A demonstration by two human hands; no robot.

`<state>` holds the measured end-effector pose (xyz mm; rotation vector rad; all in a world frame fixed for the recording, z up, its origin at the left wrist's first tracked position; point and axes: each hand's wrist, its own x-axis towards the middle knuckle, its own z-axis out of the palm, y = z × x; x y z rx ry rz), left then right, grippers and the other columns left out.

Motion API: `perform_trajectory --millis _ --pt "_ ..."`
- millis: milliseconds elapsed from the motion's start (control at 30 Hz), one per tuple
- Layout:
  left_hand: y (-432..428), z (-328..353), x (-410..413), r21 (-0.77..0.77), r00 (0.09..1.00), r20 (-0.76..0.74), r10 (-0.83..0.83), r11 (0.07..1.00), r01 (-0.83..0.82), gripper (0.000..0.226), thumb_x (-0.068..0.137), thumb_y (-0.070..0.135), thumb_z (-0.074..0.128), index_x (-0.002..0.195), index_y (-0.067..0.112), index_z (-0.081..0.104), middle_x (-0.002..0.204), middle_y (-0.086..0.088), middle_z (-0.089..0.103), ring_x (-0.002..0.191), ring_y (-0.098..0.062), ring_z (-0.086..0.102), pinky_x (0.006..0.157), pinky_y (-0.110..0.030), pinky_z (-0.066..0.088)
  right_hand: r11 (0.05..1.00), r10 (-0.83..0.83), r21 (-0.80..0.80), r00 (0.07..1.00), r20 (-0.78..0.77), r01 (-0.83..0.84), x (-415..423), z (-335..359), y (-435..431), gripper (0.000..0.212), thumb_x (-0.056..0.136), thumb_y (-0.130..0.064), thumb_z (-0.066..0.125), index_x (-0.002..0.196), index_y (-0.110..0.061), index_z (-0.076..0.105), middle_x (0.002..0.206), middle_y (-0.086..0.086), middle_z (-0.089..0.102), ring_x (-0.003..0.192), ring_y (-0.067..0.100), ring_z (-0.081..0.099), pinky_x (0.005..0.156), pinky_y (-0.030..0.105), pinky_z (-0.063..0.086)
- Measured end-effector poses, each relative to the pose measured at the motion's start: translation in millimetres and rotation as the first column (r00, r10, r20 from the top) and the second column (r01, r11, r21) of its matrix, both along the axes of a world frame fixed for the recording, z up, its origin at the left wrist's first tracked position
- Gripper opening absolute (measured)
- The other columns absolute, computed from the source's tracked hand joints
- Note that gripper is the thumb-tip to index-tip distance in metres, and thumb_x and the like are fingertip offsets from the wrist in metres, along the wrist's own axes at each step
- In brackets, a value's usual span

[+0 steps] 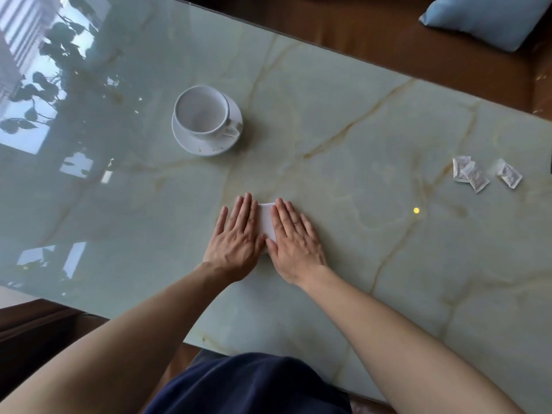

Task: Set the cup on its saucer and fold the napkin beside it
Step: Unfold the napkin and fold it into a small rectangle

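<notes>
A white cup (200,111) stands upright on its white saucer (209,144), handle turned toward the lower right, at the middle left of the marble table. Nearer to me lies a small white napkin (266,222), mostly covered. My left hand (236,237) rests flat on its left part and my right hand (294,240) flat on its right part. Both palms face down with fingers straight and together. Only a narrow strip of napkin shows between the two hands.
Three small white sachets (475,174) lie on the pale green marble table (358,130) at the right. A tiny yellow dot (416,210) sits right of my hands. A blue cushion (490,19) lies on the brown seat beyond the far edge.
</notes>
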<state>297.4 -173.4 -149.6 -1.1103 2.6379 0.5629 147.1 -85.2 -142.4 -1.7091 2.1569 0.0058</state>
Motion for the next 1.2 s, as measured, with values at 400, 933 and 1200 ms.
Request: perform_trajectory --millis 400,933,1200 --pt "-48 27 -45 0.056 0.986 -0.125 0.112 0.993 -0.105 0.047 0.097 0.047 0.048 0.139 0.024 0.052 0.136 -0.005 0.051 0.128 -0.031 0.044 0.103 -0.047 0.033 0.848 -0.521 0.095 0.853 -0.037 0.522 10 30 -9 0.042 0.089 -0.048 0.059 0.109 -0.012 0.058 0.116 0.011 0.061 0.116 0.031 0.050 0.092 0.041 0.042" --pt "-18 35 17 0.416 0.725 -0.330 0.605 0.783 -0.464 0.040 0.105 0.056 0.028 0.081 0.024 0.031 0.074 0.006 0.045 0.065 -0.009 0.046 0.057 -0.034 0.033 0.642 -0.579 0.085 0.409 0.705 0.762 38 52 -27 0.025 0.095 -0.037 0.058 0.093 -0.017 0.044 0.080 -0.009 0.056 0.072 0.017 0.054 0.056 0.014 0.039" --pt "-41 39 28 0.445 0.475 -0.293 0.830 0.558 -0.701 0.037 0.107 0.049 0.026 0.082 0.021 0.031 0.078 0.003 0.048 0.069 -0.011 0.047 0.058 -0.035 0.029 0.703 -0.599 0.238 0.377 0.707 0.670 76 51 -57 0.011 0.099 -0.021 0.046 0.101 -0.010 0.047 0.092 0.003 0.060 0.081 0.025 0.060 0.070 0.039 0.053"
